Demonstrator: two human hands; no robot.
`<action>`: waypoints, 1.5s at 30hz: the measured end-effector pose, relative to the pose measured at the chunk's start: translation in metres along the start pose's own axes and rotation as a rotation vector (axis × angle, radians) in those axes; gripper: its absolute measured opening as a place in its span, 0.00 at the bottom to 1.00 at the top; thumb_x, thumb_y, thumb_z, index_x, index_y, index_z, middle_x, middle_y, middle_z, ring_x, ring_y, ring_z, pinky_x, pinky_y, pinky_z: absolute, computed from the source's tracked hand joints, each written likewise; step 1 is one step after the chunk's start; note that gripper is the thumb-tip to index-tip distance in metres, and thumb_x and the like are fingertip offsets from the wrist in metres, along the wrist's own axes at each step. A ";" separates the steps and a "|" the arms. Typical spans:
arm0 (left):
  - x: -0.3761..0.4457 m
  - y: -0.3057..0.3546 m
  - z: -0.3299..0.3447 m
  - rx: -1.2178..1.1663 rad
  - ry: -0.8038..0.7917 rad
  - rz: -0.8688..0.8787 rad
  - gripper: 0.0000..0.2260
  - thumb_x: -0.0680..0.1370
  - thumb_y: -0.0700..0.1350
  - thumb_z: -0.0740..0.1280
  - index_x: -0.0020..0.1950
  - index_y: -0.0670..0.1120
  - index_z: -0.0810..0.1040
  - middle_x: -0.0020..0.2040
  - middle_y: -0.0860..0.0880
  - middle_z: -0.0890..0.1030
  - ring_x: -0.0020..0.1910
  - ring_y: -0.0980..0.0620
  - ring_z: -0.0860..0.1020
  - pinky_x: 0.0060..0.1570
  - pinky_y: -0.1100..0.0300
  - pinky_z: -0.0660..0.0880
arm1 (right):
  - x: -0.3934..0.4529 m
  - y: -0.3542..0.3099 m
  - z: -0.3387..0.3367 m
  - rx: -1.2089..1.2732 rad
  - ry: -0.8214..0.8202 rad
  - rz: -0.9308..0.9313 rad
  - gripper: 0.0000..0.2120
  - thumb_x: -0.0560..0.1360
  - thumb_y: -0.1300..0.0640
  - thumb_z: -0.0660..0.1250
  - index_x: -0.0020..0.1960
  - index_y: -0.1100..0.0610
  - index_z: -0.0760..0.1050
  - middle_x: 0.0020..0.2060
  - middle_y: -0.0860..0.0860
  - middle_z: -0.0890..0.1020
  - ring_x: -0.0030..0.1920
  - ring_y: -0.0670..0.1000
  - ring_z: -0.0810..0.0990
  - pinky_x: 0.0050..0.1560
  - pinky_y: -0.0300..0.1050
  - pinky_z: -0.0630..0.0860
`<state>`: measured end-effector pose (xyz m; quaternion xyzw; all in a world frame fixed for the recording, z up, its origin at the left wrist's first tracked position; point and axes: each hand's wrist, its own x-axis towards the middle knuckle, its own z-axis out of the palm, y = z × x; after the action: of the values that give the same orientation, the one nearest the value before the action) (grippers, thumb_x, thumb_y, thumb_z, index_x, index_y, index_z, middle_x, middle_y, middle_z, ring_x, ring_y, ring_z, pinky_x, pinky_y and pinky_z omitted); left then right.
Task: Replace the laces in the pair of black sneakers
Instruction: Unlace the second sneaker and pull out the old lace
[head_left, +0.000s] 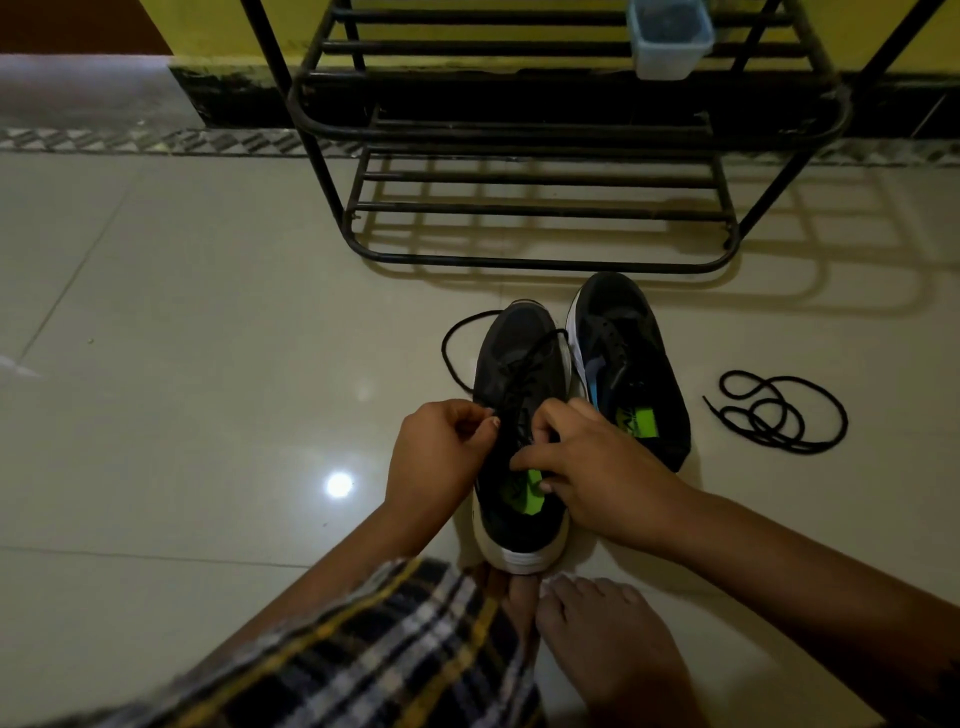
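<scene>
Two black sneakers with white soles and green insole labels stand side by side on the floor, toes away from me. The left sneaker (519, 358) has a black lace (451, 364) partly threaded, one end looping out over the floor on its left. My left hand (439, 462) pinches the lace at the shoe's left eyelets. My right hand (587, 467) pinches the lace at the tongue, fingers over the shoe's opening. The right sneaker (628, 364) has no lace that I can see. A loose black lace (779, 413) lies coiled on the floor to its right.
A black metal shoe rack (545, 208) stands just beyond the sneakers, with a clear plastic container (670, 36) on an upper shelf. My bare feet (597, 639) rest just behind the left sneaker's heel. Pale glossy floor tiles (208, 338) spread to the left.
</scene>
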<state>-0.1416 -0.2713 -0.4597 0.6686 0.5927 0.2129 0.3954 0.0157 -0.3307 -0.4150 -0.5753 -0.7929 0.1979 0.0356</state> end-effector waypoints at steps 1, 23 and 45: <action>0.000 0.000 0.000 0.007 -0.004 -0.004 0.05 0.75 0.46 0.69 0.47 0.48 0.84 0.43 0.52 0.85 0.40 0.60 0.81 0.43 0.62 0.79 | -0.001 0.000 0.002 -0.027 0.000 -0.015 0.20 0.66 0.63 0.74 0.55 0.49 0.80 0.45 0.51 0.71 0.46 0.53 0.70 0.35 0.47 0.70; -0.001 0.004 0.002 0.002 -0.019 0.010 0.04 0.75 0.45 0.69 0.44 0.48 0.83 0.39 0.52 0.84 0.38 0.60 0.81 0.42 0.62 0.79 | 0.008 0.005 0.000 0.150 0.037 0.064 0.09 0.77 0.52 0.63 0.49 0.54 0.80 0.44 0.49 0.79 0.48 0.51 0.73 0.46 0.47 0.73; 0.001 0.002 0.003 0.024 -0.009 0.007 0.05 0.76 0.47 0.67 0.42 0.49 0.82 0.33 0.57 0.80 0.35 0.64 0.79 0.37 0.66 0.75 | -0.007 -0.009 -0.005 0.349 0.036 -0.042 0.12 0.73 0.50 0.61 0.40 0.56 0.77 0.38 0.47 0.78 0.48 0.46 0.75 0.54 0.36 0.70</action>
<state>-0.1378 -0.2716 -0.4597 0.6764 0.5910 0.2042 0.3892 0.0110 -0.3380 -0.4058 -0.5469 -0.7577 0.3214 0.1534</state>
